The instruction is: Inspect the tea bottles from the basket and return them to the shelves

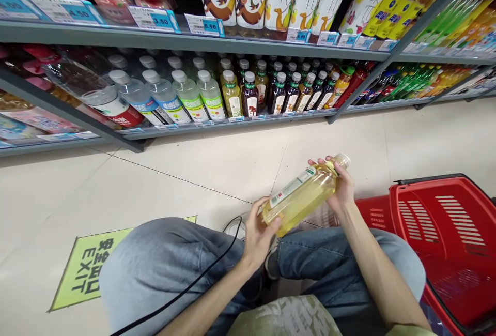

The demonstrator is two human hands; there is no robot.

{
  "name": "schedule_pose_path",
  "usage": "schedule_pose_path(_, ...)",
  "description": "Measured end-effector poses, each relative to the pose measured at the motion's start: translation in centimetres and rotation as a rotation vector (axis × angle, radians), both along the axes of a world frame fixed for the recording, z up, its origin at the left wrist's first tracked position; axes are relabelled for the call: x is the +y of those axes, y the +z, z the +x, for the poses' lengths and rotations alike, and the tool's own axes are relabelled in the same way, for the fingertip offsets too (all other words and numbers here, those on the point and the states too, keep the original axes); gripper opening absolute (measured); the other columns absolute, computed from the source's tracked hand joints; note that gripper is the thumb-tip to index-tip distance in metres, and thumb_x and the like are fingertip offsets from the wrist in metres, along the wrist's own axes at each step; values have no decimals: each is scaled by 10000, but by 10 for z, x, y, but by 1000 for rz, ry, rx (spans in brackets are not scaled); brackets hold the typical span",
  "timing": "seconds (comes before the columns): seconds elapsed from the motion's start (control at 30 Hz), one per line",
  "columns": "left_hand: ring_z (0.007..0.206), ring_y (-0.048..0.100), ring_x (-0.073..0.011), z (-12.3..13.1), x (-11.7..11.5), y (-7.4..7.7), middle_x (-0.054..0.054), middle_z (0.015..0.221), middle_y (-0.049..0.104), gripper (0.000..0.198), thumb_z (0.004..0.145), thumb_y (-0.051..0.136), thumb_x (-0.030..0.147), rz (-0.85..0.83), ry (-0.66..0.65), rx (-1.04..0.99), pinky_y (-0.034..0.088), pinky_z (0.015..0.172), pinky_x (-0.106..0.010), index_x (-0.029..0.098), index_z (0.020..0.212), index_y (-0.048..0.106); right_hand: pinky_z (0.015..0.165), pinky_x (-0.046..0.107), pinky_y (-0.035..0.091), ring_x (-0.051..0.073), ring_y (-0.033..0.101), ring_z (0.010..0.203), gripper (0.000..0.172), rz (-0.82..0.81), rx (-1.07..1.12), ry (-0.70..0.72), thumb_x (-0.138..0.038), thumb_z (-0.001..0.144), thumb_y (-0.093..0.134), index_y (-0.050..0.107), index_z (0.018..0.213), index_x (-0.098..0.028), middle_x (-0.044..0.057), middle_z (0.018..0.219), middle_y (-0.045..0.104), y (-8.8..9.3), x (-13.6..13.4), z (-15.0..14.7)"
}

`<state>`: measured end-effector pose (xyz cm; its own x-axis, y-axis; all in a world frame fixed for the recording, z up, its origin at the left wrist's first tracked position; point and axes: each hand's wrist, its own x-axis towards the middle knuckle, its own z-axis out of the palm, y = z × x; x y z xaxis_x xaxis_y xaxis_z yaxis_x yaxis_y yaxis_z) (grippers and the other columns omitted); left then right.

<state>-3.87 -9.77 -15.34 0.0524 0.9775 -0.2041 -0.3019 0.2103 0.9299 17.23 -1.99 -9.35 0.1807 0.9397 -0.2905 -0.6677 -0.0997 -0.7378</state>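
A clear bottle of pale yellow drink (306,194) lies tilted between my two hands, its cap end up and to the right. My left hand (258,235) is wrapped round the base end, thumb on the near side. Near the neck, just below the cap, my right hand (341,186) grips the bottle, with its fingertips showing over the far side. A white label with green print faces up and to the left. Both hands hold the bottle above my bent knees, apart from the shelf.
A red shopping basket (420,212) stands on the floor at my right. Ahead, the lower shelf (217,128) carries rows of bottled drinks, with cartons and bottles above. A black cable (182,290) runs across my left leg. A green exit sign (73,274) marks the floor.
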Motion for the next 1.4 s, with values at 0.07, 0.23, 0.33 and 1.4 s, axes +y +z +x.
schedule_pose_path(0.07, 971, 671, -223, 1, 1, 1, -57, 1115, 672, 447, 825, 704, 505, -149, 33, -115, 565, 777, -302, 219, 1154, 607, 991, 425, 508, 276, 686, 1083, 233, 20, -35, 31, -351, 725, 813, 676, 884, -249, 3, 906, 741, 2, 0, -3)
schedule_pose_path(0.23, 506, 613, -193, 4, 0, -2, -73, 754, 691, 496, 869, 506, 621, -567, -70, -391, 450, 408, -276, 143, 935, 620, 994, 456, 494, 300, 686, 1059, 299, 93, -209, 179, -390, 716, 819, 679, 929, -235, 51, 961, 757, 7, 0, -13)
schedule_pose_path(0.33, 404, 559, -189, 7, -4, -5, -73, 629, 644, 499, 913, 398, 567, -777, -173, -437, 359, 349, -259, 121, 881, 619, 885, 436, 528, 291, 702, 959, 303, 74, -321, 223, -396, 708, 823, 664, 915, -242, 50, 902, 763, 5, 0, -15)
schedule_pose_path(1.4, 651, 671, -192, 15, -24, -25, -143, 904, 718, 647, 907, 323, 677, -878, -77, -464, 430, 531, -240, 131, 1032, 646, 366, 260, 256, 114, 371, 425, 368, -146, -1055, 190, -500, 635, 845, 714, 740, -171, 25, 579, 564, 5, -14, 6)
